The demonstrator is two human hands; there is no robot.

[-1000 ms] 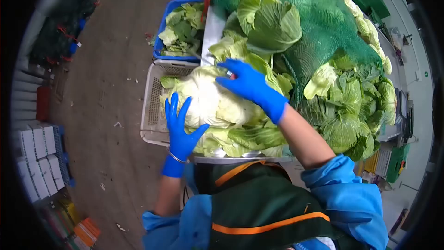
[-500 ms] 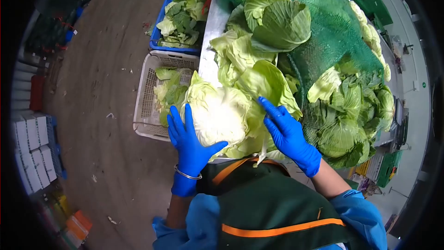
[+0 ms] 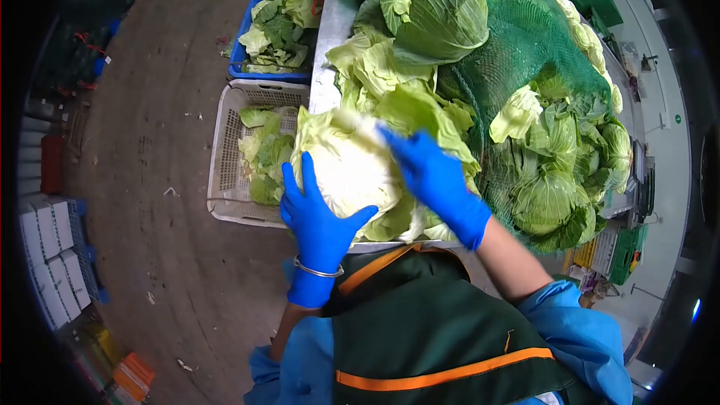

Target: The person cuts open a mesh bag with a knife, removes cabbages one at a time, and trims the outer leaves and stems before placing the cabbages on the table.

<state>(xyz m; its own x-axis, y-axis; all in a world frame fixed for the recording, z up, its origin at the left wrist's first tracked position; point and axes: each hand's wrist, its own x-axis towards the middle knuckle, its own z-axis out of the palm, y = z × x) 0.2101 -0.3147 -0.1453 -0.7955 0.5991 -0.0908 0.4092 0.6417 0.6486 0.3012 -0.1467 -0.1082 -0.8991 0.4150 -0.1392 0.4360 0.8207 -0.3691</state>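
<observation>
A pale, partly stripped cabbage [image 3: 352,176] sits at the near left corner of the table. My left hand [image 3: 319,217], in a blue glove, rests on its near left side with thumb and fingers spread. My right hand [image 3: 435,180], also gloved, is over the cabbage's right side, blurred; whether its fingers hold anything is unclear. A blurred pale strip shows by its fingertips. Loose green leaves [image 3: 420,109] lie behind and beside the cabbage. Farther back is a whole green cabbage [image 3: 442,22].
A green mesh sack [image 3: 517,30] with more cabbages [image 3: 551,199] covers the right side. Left of the metal table edge [image 3: 325,79] stand a white crate [image 3: 217,157] and a blue crate [image 3: 238,49], both holding leaves. White boxes [image 3: 56,255] are stacked at far left.
My right hand has moved left toward the cabbage's top. My left hand stays on its near left side. The whole view has shifted slightly.
</observation>
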